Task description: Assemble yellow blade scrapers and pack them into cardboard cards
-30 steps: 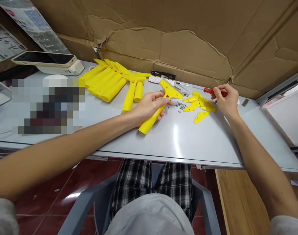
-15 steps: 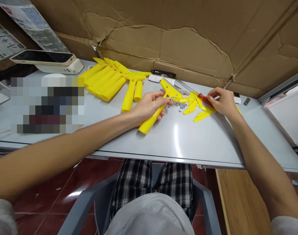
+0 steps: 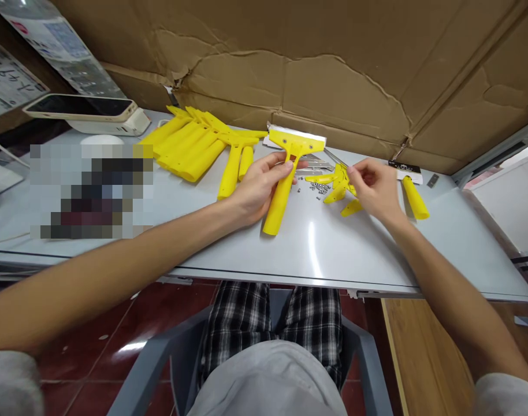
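My left hand (image 3: pixel 264 185) is closed around the handle of a yellow scraper (image 3: pixel 278 208). The scraper's wide head points away from me, with a pale metal blade edge along its top and two screws in its face. My right hand (image 3: pixel 374 188) is pinched over a screwdriver; only its metal shaft (image 3: pixel 334 157) shows, and the handle is hidden by my fingers. Small yellow plastic plates (image 3: pixel 337 184) lie fanned out below that hand. Beside them are a little heap of screws (image 3: pixel 319 188) and several flat metal blades (image 3: pixel 313 164).
Several yellow scraper handles (image 3: pixel 190 147) lie in a row at the left. One more yellow handle (image 3: pixel 415 197) lies at the right near a small black-and-white box (image 3: pixel 409 173). A phone (image 3: pixel 80 107) rests on a white stand. A cardboard sheet (image 3: pixel 246 81) walls the table's back.
My left hand has turned the scraper more upright, its head facing away. My right hand has shifted left and closed over the screwdriver, covering its red handle.
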Motion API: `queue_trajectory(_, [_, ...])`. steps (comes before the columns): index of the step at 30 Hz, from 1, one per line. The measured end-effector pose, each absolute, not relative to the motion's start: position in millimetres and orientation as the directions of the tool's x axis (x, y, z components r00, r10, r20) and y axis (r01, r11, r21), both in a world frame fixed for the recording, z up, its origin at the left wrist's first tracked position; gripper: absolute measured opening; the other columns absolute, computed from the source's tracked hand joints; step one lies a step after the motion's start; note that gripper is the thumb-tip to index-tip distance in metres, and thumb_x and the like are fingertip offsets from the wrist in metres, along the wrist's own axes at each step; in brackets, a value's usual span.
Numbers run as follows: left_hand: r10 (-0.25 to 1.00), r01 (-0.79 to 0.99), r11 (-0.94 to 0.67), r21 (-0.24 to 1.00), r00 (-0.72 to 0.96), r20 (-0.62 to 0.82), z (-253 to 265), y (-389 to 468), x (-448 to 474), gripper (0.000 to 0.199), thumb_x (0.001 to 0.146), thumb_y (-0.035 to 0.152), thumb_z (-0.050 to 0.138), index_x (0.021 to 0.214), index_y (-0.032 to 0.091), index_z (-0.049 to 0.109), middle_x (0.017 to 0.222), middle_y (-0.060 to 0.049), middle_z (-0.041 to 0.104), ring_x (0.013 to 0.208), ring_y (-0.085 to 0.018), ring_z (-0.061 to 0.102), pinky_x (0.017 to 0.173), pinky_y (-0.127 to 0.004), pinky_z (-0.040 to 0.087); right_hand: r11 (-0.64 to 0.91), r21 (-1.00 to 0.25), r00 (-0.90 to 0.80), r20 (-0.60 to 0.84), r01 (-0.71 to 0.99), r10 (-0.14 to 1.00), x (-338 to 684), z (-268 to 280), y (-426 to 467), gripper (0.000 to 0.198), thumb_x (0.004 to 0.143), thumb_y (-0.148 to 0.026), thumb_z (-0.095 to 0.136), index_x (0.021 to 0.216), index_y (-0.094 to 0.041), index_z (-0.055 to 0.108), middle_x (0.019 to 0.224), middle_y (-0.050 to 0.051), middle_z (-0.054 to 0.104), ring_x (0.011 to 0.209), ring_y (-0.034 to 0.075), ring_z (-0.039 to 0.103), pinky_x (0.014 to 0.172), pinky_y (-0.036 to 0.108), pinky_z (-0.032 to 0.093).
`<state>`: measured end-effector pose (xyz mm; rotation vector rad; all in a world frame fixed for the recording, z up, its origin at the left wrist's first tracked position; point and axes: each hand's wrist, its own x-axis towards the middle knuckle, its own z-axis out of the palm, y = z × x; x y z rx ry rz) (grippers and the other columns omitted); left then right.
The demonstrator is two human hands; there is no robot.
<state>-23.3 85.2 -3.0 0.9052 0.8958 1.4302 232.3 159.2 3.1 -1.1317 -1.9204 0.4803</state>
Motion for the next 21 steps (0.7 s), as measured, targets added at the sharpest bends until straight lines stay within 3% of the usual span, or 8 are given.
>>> queue_trajectory(2, [0.997,-0.424,-0.072,0.903,-0.055,0.053,-6,88,-24,0.014,0.097,0.022,0.078,0.111,0.022,0.073,0.122,-0.005,0.082,0.085,-0.014,0.074,0.087,-0.033,0.063,0.412,-0.794,-0.414,0.225,0.447,0.882,209,4,139,0.046,0.096,-0.057,0.069,0.1,-0.011,0.072,0.089,0.007,0.071,0.069,0.005,0.059,0.062,0.02,0.046])
queue_trajectory(4, [0.992,-0.429,-0.121,0.895,-0.078,0.097,-9,90,-25,0.018,0.094,0.025,0.083,0.108,0.022,0.072,0.118,-0.005,0.08,0.085,-0.015,0.075,0.089,-0.034,0.065,0.318,-0.848,-0.554,0.035,0.424,0.832,190,5,123,0.053,0.092,-0.06,0.075,0.11,-0.01,0.072,0.099,0.008,0.074,0.066,0.004,0.058,0.056,0.018,0.046])
queue_trajectory(8, [0.982,-0.448,-0.187,0.874,-0.095,0.162,-10,91,-27,0.033,0.088,0.037,0.093,0.107,0.022,0.07,0.106,-0.003,0.078,0.095,-0.02,0.079,0.096,-0.037,0.066,0.163,-0.908,-0.662,-0.15,0.385,0.734,163,7,110,0.064,0.09,-0.066,0.078,0.118,-0.009,0.068,0.1,0.008,0.074,0.054,0.003,0.054,0.045,0.019,0.041])
queue_trajectory(14, [0.984,-0.426,-0.163,0.89,-0.01,0.176,-13,92,-26,0.055,0.071,0.053,0.103,0.103,0.021,0.072,0.104,-0.003,0.078,0.097,-0.02,0.078,0.094,-0.037,0.065,0.093,-0.972,-0.7,-0.086,0.214,0.709,153,-5,109,0.069,0.076,-0.061,0.093,0.112,-0.008,0.064,0.078,0.002,0.065,0.059,0.005,0.057,0.05,0.017,0.044])
queue_trajectory(18, [0.975,-0.151,-0.201,0.968,0.068,0.213,-18,98,-30,0.051,0.082,0.066,0.091,0.09,0.017,0.078,0.095,-0.006,0.079,0.091,-0.019,0.073,0.084,-0.031,0.06,0.069,-0.984,-0.666,-0.061,0.167,0.744,161,-13,110,0.07,0.076,-0.064,0.091,0.111,-0.01,0.063,0.073,0.0,0.062,0.054,0.008,0.056,0.045,0.02,0.043])
queue_trajectory(21, [0.981,0.058,-0.192,0.98,0.036,0.19,-14,100,-36,0.039,0.091,0.057,0.082,0.092,0.018,0.08,0.098,-0.008,0.081,0.089,-0.02,0.072,0.078,-0.031,0.058,0.072,-0.988,-0.579,-0.022,0.139,0.815,167,-13,111,0.07,0.078,-0.064,0.089,0.118,-0.013,0.062,0.074,-0.001,0.061,0.051,0.01,0.057,0.041,0.023,0.044])
